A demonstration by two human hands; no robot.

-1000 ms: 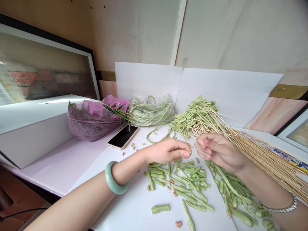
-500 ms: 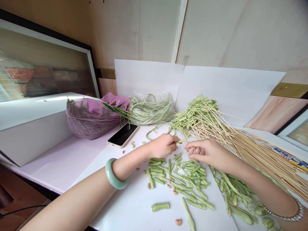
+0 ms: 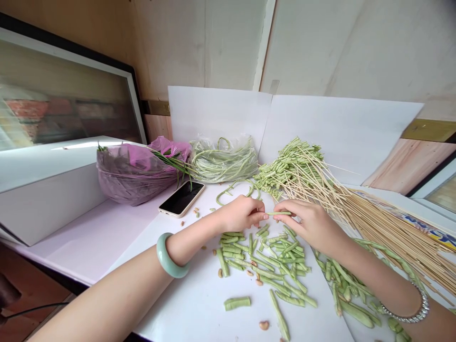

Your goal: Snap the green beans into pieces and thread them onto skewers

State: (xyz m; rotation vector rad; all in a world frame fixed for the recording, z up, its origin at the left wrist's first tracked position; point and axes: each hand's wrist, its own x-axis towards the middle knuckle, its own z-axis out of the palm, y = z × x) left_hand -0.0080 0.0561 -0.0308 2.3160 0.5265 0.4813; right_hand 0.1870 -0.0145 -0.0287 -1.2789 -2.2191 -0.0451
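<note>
My left hand (image 3: 242,213) and my right hand (image 3: 308,223) face each other above a white table top (image 3: 199,294). Between their fingertips runs a thin piece of green yardlong bean (image 3: 280,213), pinched by both hands. Below them lies a heap of cut bean pieces (image 3: 263,261), with loose pale bean seeds (image 3: 264,325) nearby. A second heap of bean pieces (image 3: 345,285) lies under my right forearm. Beyond my right hand, a bundle of bamboo skewers (image 3: 384,232) carries threaded bean pieces at its tips (image 3: 290,164).
A clear plastic bag of long beans (image 3: 224,161), a purple bag (image 3: 131,178) and a black smartphone (image 3: 181,198) stand at the back. White boards (image 3: 331,133) rise behind them. A framed picture (image 3: 67,90) leans at the left.
My hands have moved closer together, and my right hand has closed onto the bean piece it now shares with my left. The skewer bundle has shifted slightly, and a long bean now lies across it.
</note>
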